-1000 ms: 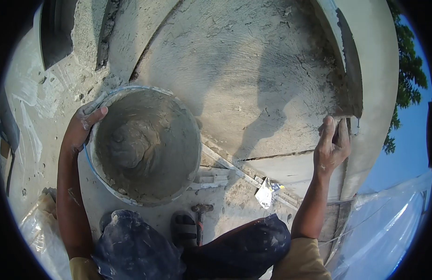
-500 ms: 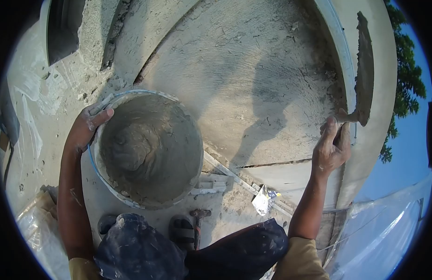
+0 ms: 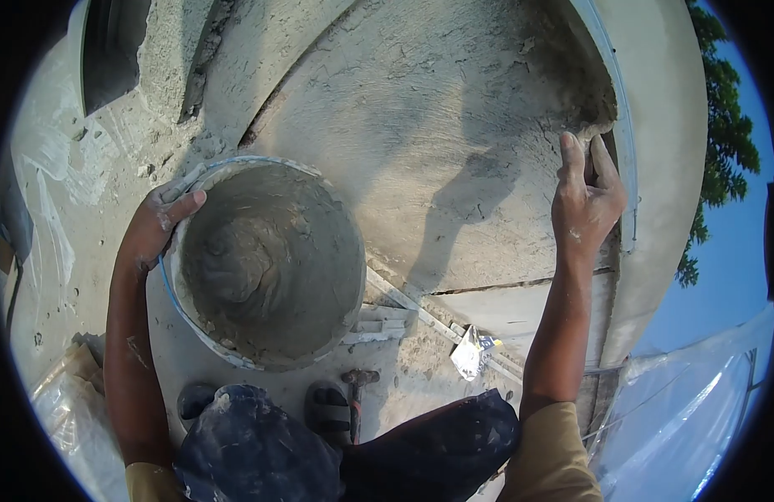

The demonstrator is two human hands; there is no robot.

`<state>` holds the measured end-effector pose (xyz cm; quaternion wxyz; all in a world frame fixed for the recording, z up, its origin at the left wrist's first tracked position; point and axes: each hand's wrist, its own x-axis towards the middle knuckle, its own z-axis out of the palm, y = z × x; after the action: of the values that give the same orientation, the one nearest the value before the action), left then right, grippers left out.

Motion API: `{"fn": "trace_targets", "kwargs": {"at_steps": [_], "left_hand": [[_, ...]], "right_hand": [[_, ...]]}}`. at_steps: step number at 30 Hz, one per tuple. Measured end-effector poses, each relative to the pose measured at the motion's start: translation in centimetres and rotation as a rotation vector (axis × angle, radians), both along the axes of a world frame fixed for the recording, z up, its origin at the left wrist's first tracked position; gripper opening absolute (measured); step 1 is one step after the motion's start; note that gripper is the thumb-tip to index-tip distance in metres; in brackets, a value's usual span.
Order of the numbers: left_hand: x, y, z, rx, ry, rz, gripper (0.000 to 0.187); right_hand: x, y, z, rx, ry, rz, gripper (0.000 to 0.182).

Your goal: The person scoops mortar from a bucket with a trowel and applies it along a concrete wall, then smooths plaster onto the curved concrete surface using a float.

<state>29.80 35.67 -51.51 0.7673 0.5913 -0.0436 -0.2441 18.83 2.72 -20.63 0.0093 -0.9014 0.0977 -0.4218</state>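
My left hand (image 3: 165, 219) grips the rim of a round bucket (image 3: 171, 276), thumb over the inside edge. Wet grey mortar (image 3: 261, 259) fills part of the bucket and is swirled in its middle. My right hand (image 3: 589, 188) is closed around a mortar-caked trowel (image 3: 597, 130) at the right edge of the rough plastered surface (image 3: 387, 167). The trowel's blade blends into the grey mortar there, so its outline is hard to make out. A pale metal edge strip (image 3: 625, 142) curves just right of that hand.
A hammer (image 3: 357, 393) lies by my sandalled foot. A long bar (image 3: 416, 309) runs past a shiny pointed piece (image 3: 466, 356) right of the bucket. Plastic sheeting (image 3: 679, 410) hangs at lower right; more plastic (image 3: 77, 418) lies at lower left.
My right hand has moved up and slightly left, bringing the trowel from beyond the edge strip onto the plastered surface. The left hand stays on the bucket.
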Motion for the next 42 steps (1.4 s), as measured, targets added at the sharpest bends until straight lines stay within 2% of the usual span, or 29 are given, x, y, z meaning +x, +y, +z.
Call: {"fn": "trace_targets", "kwargs": {"at_steps": [2,5,7,10,11,14,15,17,19,22,24,28,32,34,35,37,39,40,42], "left_hand": [[0.0,0.0,-0.1,-0.012,0.014,0.006,0.063],[0.2,0.3,0.1,0.049,0.001,-0.022,0.057],[0.2,0.4,0.6,0.047,0.01,-0.029,0.058],[0.1,0.2,1.0,0.032,0.013,-0.016,0.061],[0.0,0.2,0.9,0.027,0.016,-0.003,0.063],[0.2,0.4,0.1,0.058,0.01,-0.008,0.063],[0.2,0.3,0.3,0.058,0.006,-0.012,0.063],[0.0,0.3,0.9,0.054,0.002,-0.014,0.063],[0.0,0.3,0.8,0.089,-0.024,-0.011,0.064],[0.3,0.3,-0.3,0.1,-0.057,0.002,0.065],[0.6,0.4,-0.8,0.109,-0.063,-0.006,0.065],[0.5,0.2,0.0,0.139,0.032,-0.039,0.062],[-1.3,-1.8,4.1,0.274,-0.142,-0.057,0.062],[-2.9,-3.6,7.2,0.348,-0.155,-0.119,0.061],[-3.6,-4.8,7.0,0.373,-0.229,-0.131,0.058],[-5.9,-6.7,8.4,0.311,-0.246,-0.168,0.05],[-8.1,-8.9,8.4,0.369,-0.462,-0.126,0.044],[-8.8,-9.6,9.0,0.36,-0.443,-0.154,0.043],[-9.1,-10.8,10.7,0.325,-0.383,-0.212,0.041]], "right_hand": [[-1.1,0.5,-0.8,-0.047,-0.028,0.058,0.025],[-3.1,-0.8,-2.1,-0.072,-0.042,0.116,0.019],[-3.4,-1.5,-1.8,-0.041,0.09,0.036,0.028],[-0.4,-1.6,-1.2,-0.118,0.018,0.079,0.033],[0.3,-0.5,-0.6,-0.022,0.026,0.015,0.022],[2.3,0.1,-0.1,-0.14,-0.006,0.038,0.03],[2.4,2.8,1.4,-0.079,0.17,-0.106,0.041],[2.5,2.9,0.7,-0.051,0.08,-0.016,0.04],[2.0,3.3,-0.2,-0.038,0.023,0.02,0.032],[-1.8,1.8,-1.6,-0.043,-0.06,0.121,0.027],[-5.0,1.0,-2.1,0.031,0.183,0.18,0.024],[-8.1,1.5,-5.1,0.027,0.948,0.044,0.022],[-8.2,1.3,-11.4,-0.094,1.267,0.191,0.026],[-7.5,1.2,-14.1,-0.181,1.486,0.184,0.024],[-6.9,1.4,-15.4,-0.233,1.588,0.173,0.023],[-5.5,2.0,-18.2,-0.188,1.59,0.076,0.019],[-5.4,1.4,-19.6,-0.195,1.424,0.069,0.017],[-5.4,1.4,-19.5,-0.24,1.411,0.045,0.019],[-7.3,-1.0,-21.2,-0.313,1.024,0.091,0.039]]}}
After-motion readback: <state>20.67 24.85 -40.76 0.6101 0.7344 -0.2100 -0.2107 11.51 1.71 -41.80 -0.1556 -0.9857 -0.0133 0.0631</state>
